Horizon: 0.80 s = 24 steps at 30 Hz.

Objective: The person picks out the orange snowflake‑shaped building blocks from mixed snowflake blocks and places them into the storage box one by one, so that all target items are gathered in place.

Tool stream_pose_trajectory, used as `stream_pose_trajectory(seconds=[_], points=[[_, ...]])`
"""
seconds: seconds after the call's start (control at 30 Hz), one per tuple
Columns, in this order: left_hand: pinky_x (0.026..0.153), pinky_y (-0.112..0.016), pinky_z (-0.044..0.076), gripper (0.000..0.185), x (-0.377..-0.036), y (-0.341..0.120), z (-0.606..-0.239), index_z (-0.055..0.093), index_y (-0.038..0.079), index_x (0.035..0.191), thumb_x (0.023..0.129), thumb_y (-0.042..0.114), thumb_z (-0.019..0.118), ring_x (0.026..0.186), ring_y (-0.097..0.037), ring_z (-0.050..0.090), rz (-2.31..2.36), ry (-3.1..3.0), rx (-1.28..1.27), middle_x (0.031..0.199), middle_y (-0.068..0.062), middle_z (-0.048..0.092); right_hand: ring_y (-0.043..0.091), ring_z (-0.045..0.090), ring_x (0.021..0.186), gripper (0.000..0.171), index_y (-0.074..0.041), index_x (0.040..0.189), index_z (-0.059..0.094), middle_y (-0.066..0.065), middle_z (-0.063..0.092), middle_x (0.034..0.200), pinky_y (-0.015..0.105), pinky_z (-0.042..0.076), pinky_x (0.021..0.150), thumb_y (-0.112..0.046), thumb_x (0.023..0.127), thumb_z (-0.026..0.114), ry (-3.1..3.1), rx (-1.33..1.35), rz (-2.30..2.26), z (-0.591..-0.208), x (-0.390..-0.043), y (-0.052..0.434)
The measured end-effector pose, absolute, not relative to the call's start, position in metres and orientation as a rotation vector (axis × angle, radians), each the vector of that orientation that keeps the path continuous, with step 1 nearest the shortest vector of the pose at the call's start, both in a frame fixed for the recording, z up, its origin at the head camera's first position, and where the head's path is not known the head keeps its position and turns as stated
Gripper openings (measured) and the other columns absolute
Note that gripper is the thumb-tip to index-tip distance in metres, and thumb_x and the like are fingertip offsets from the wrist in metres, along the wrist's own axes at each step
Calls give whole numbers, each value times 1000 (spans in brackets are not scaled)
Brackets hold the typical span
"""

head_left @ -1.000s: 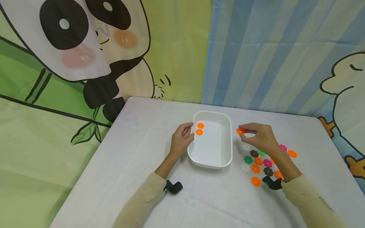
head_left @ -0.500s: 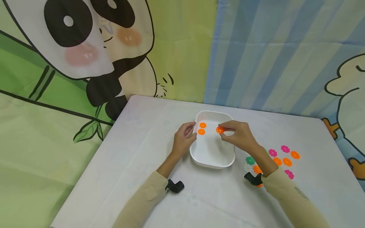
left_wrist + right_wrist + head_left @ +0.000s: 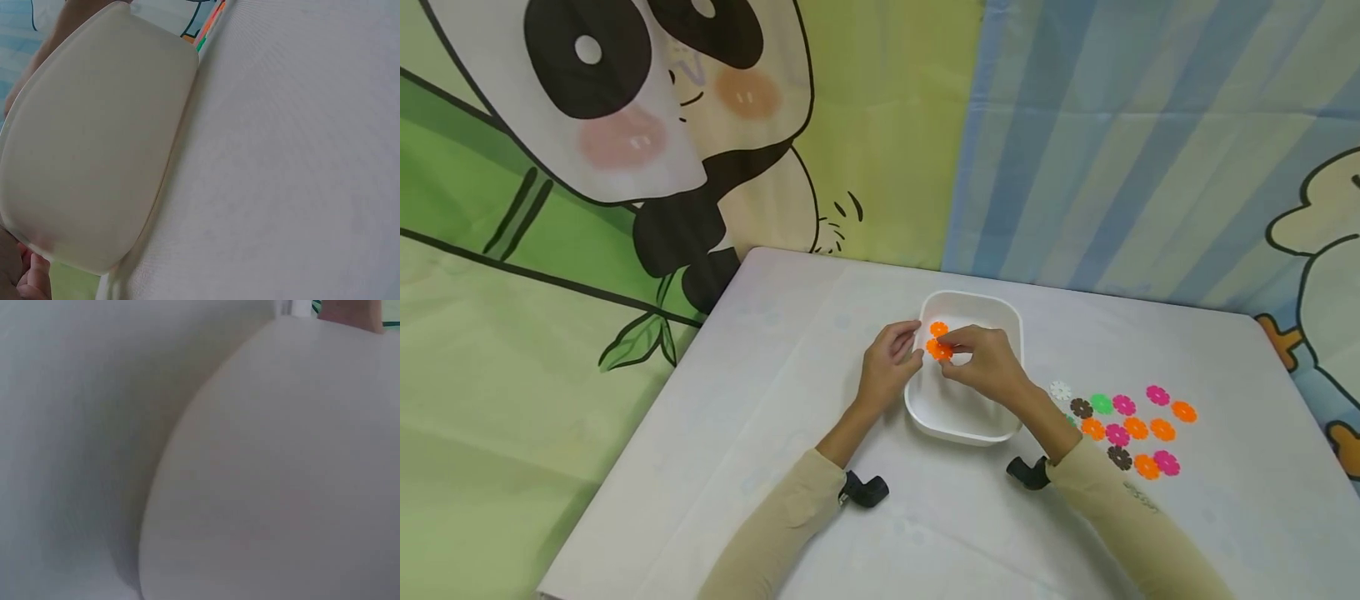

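Now the right hand (image 3: 988,362) is pinching an orange disc (image 3: 938,350) in its fingers over the white tray (image 3: 1000,425). Meanwhile the left hand (image 3: 889,371) is gripping the tray's rim, fingers curled, on the worktop (image 3: 790,350).

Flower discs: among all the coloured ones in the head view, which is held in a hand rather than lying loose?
The orange flower disc pinched by the right hand over the white tray; the others lie loose in the tray or on the table.
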<state>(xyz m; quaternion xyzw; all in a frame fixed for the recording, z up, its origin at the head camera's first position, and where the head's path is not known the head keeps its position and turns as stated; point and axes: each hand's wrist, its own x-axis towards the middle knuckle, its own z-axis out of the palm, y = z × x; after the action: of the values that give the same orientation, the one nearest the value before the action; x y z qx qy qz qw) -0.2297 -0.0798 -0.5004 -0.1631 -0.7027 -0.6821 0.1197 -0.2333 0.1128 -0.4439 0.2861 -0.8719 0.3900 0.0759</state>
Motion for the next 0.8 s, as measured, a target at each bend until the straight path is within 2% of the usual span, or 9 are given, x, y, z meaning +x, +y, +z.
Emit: stream_pose_trajectory(seconds=[0.1, 0.3, 0.57, 0.8], points=[[102, -28, 46, 42, -227, -77, -496, 56, -7, 126, 85, -10, 64, 125, -26, 54, -1989, -2049, -490, 129, -18, 55, 22, 71, 85, 30, 3, 104, 73, 11, 72, 97, 36, 61, 78, -5, 75, 78, -2623, 847, 1149, -450, -234, 108], [102, -44, 46, 41, -218, -76, -481, 52, -18, 123, 83, -18, 60, 124, -43, 51, -1978, -1999, -575, 127, -33, 51, 24, 70, 84, 31, 4, 103, 73, 13, 72, 94, 37, 61, 76, -6, 74, 79, -2687, 817, 1100, -458, -235, 103], [102, -27, 46, 42, -228, -77, -498, 56, -7, 126, 84, -12, 64, 126, -24, 53, -1991, -2039, -515, 129, -16, 55, 23, 68, 82, 31, 2, 102, 74, 10, 73, 92, 37, 60, 77, -9, 74, 78, -2768, 795, 1013, -463, -240, 98], [102, -28, 46, 42, -231, -79, -502, 56, -7, 126, 85, -10, 65, 126, -26, 53, -1983, -2041, -511, 129, -16, 55, 23, 66, 81, 26, 0, 98, 76, 9, 73, 88, 35, 59, 77, -9, 74, 78, -2794, 823, 960, -467, -243, 95]])
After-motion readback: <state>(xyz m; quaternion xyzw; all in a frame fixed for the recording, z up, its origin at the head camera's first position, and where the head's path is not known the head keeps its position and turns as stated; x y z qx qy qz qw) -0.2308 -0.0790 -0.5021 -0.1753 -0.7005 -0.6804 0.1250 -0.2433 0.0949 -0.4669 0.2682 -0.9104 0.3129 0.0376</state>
